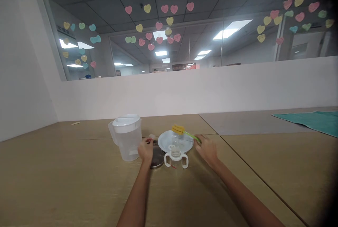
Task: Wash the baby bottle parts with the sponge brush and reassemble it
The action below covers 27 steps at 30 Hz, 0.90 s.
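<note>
My right hand (207, 149) has its fingers on the green handle of a bottle brush (190, 136). The brush's yellow sponge head (178, 129) lies over the far side of a white plate (163, 140). My left hand (146, 150) is closed beside a dark round metal dish (157, 158); what its fingertips pinch, if anything, is too small to make out. A small clear cap-like piece (152, 137) sits just beyond them. In front of the plate stands a clear baby bottle (175, 163) with two white handles and an open top. Clear and white parts lie on the plate.
A translucent lidded pitcher (129, 140) stands left of my left hand. A teal cloth (314, 121) lies at the far right of the wooden table (79, 184). A white wall (169, 93) with a window above borders the back. Table seams run at the right.
</note>
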Each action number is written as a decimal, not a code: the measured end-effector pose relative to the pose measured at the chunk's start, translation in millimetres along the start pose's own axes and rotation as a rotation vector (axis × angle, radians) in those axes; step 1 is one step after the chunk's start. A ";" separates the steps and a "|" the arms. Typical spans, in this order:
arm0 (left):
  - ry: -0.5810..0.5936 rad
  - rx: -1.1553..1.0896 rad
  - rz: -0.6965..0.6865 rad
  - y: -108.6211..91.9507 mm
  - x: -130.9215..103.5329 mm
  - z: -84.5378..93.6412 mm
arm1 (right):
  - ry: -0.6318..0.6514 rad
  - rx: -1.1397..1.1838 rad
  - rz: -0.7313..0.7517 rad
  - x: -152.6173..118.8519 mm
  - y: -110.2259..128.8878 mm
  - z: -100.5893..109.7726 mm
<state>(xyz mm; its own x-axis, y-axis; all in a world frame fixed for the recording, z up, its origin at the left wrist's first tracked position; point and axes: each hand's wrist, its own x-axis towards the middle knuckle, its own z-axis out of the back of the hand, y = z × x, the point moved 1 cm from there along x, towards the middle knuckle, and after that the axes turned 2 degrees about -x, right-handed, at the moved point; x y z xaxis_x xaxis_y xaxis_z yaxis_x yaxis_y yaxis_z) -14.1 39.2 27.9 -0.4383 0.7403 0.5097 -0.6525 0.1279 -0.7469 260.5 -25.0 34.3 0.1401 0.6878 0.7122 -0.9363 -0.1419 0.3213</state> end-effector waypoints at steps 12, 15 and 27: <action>0.153 0.322 -0.179 -10.7 -14.3 0.0 | 0.133 -0.326 0.054 -2.1 1.9 -7.8; 0.178 0.249 -0.332 -23.4 -18.9 -0.8 | 0.166 -0.384 0.129 -2.9 1.8 -10.4; 0.430 0.157 -0.686 -29.6 -36.3 -16.8 | 0.100 -0.129 0.166 -5.0 15.3 -0.1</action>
<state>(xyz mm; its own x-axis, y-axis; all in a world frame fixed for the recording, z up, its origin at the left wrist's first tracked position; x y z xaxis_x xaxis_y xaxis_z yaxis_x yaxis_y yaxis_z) 31.6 19.6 24.3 0.3430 0.7235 0.5991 -0.7820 0.5733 -0.2447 245.4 -30.6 35.6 -0.0464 0.7309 0.6809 -0.9782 -0.1712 0.1172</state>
